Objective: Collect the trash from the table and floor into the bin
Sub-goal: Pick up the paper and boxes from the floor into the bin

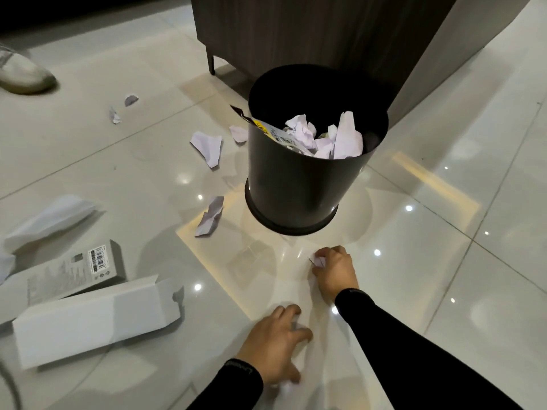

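Observation:
The black bin [299, 184] stands on the tiled floor, holding crumpled white paper [325, 137] and a yellow-labelled pack. In front of it, my right hand [336, 272] pinches a small paper scrap [319, 261] at floor level. Nearer to me, my left hand [273, 346] is on the floor with bent, spread fingers; pale bits show at its fingertips, too unclear to name. Loose paper scraps lie left of the bin, one [210, 218] by its base and others [208, 147] [239, 133] farther back. Two small scraps [130, 99] [114, 116] lie far left.
Two flattened cardboard boxes [94, 319] [74, 272] and a white paper sheet [50, 220] lie at the left. A dark wooden cabinet [310, 31] on legs stands behind the bin. Someone's shoe [23, 75] is at the upper left.

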### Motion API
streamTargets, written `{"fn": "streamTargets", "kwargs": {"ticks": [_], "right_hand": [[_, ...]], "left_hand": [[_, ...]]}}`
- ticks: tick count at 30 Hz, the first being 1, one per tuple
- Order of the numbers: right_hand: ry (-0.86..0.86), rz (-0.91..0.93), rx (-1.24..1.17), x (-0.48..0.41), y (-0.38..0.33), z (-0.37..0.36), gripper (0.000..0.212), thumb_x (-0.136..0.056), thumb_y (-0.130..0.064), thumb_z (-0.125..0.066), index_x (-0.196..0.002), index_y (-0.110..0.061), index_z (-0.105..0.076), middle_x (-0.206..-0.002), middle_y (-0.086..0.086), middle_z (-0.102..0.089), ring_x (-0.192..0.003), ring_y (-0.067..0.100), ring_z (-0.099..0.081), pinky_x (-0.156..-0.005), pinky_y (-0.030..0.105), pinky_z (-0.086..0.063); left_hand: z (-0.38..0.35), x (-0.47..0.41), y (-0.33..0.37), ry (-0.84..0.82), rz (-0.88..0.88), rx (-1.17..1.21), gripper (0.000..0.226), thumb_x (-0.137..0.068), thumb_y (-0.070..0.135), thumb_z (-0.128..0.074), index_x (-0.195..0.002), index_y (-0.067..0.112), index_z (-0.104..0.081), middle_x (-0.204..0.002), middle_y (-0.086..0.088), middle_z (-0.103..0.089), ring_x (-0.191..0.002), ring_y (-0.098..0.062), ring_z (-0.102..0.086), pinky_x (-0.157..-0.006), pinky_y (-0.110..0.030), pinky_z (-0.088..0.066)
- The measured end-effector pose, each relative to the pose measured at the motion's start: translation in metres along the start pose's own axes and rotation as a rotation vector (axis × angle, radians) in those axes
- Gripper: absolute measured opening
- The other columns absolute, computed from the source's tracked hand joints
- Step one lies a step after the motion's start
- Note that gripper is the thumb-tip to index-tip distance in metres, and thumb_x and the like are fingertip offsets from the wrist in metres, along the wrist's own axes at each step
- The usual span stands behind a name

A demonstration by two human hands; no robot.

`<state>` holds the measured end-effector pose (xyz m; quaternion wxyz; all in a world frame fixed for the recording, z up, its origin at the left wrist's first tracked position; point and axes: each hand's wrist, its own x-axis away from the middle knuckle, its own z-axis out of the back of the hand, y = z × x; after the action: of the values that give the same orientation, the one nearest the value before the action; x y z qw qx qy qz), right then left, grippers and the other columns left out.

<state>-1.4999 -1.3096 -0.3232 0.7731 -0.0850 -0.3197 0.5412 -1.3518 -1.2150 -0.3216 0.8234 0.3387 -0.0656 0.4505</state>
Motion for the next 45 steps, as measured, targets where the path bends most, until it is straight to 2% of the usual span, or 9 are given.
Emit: {"fn": "streamTargets", "kwargs": {"ticks": [5,8,13,16,20,24,30,39,45], "right_hand": [[0.018,-0.031,-0.134,0.006,-0.003,0.003,0.02,-0.09,-0.008,-0.05,-0.104,-0.006,-0.064,-0.107,0.011,-0.06,-0.1,0.028,-0.058,-0.084,0.026,-0.044],[-0.081,0.017,-0.193,0.017,-0.023,0.0,0.013,-0.089,-0.009,-0.047,-0.093,-0.014,-0.058,-0.095,0.007,-0.063,-0.082,0.02,-0.056,-0.074,0.025,-0.044],[-0.239,0.179,-0.249,0.039,-0.098,-0.015,0.026,-0.081,0.0,-0.041,-0.072,-0.024,-0.048,-0.077,0.005,-0.063,-0.074,0.022,-0.055,-0.06,0.025,-0.043],[-0.329,0.272,-0.282,0.054,-0.15,-0.034,0.014,-0.081,-0.013,-0.054,-0.093,-0.019,-0.059,-0.087,0.008,-0.062,-0.076,0.021,-0.056,-0.067,0.025,-0.044],[-0.473,0.365,-0.02,0.08,-0.204,-0.073,0.077,-0.07,-0.046,-0.073,-0.135,-0.019,-0.042,-0.121,0.012,-0.06,-0.113,0.024,-0.057,-0.092,0.029,-0.043],[-0.473,0.613,0.5,0.118,-0.227,-0.121,0.109,-0.056,-0.063,-0.074,-0.143,-0.019,-0.025,-0.131,0.013,-0.044,-0.122,0.03,-0.044,-0.099,0.037,-0.04],[-0.371,0.789,0.899,0.134,-0.224,-0.159,0.087,-0.058,-0.052,-0.076,-0.126,-0.011,-0.039,-0.127,0.008,-0.043,-0.115,0.027,-0.045,-0.094,0.036,-0.04],[-0.458,0.82,0.758,0.154,-0.27,-0.162,0.089,-0.056,-0.048,-0.075,-0.129,-0.013,-0.04,-0.127,0.005,-0.044,-0.109,0.023,-0.055,-0.083,0.03,-0.047],[-0.4,0.888,0.736,0.173,-0.308,-0.186,0.082,-0.057,-0.045,-0.077,-0.123,-0.012,-0.043,-0.121,0.003,-0.044,-0.105,0.024,-0.055,-0.08,0.031,-0.047]], "left_hand": [[-0.003,-0.002,-0.012,0.093,0.114,0.117,0.03,-0.084,0.029,-0.058,-0.112,0.019,-0.064,-0.124,-0.002,-0.047,-0.113,-0.02,-0.047,-0.086,-0.024,-0.038],[0.009,-0.001,-0.021,0.17,0.242,0.226,0.026,-0.088,0.018,-0.052,-0.111,0.015,-0.063,-0.116,-0.007,-0.058,-0.106,-0.022,-0.055,-0.082,-0.019,-0.035],[0.088,0.025,-0.066,0.59,0.49,0.444,0.025,-0.088,0.015,-0.051,-0.108,0.017,-0.065,-0.11,-0.008,-0.066,-0.098,-0.021,-0.06,-0.081,-0.012,-0.039],[0.157,0.075,-0.117,0.888,0.609,0.465,0.022,-0.088,0.01,-0.052,-0.102,0.011,-0.068,-0.108,-0.013,-0.07,-0.099,-0.026,-0.063,-0.078,-0.019,-0.04],[0.208,0.173,-0.179,1.122,0.837,0.385,0.017,-0.09,0.015,-0.048,-0.097,0.007,-0.061,-0.102,-0.02,-0.068,-0.096,-0.035,-0.06,-0.072,-0.029,-0.037],[0.198,0.273,-0.203,0.931,1.092,0.178,0.041,-0.08,0.053,-0.057,-0.084,0.012,-0.056,-0.083,-0.009,-0.061,-0.083,-0.029,-0.054,-0.072,-0.032,-0.038],[0.162,0.372,-0.231,0.302,1.264,-0.047,0.03,-0.085,0.009,-0.045,-0.112,0.008,-0.06,-0.118,-0.014,-0.061,-0.105,-0.031,-0.057,-0.088,-0.033,-0.045],[0.025,0.376,-0.231,0.021,0.856,0.267,0.069,-0.063,0.041,-0.077,-0.125,0.029,-0.048,-0.122,-0.004,-0.051,-0.111,-0.024,-0.053,-0.084,-0.026,-0.038],[-0.028,0.351,-0.214,0.095,0.593,0.239,0.022,-0.081,0.03,-0.055,-0.1,0.018,-0.057,-0.098,-0.003,-0.05,-0.095,-0.034,-0.058,-0.071,-0.033,-0.038]]}}
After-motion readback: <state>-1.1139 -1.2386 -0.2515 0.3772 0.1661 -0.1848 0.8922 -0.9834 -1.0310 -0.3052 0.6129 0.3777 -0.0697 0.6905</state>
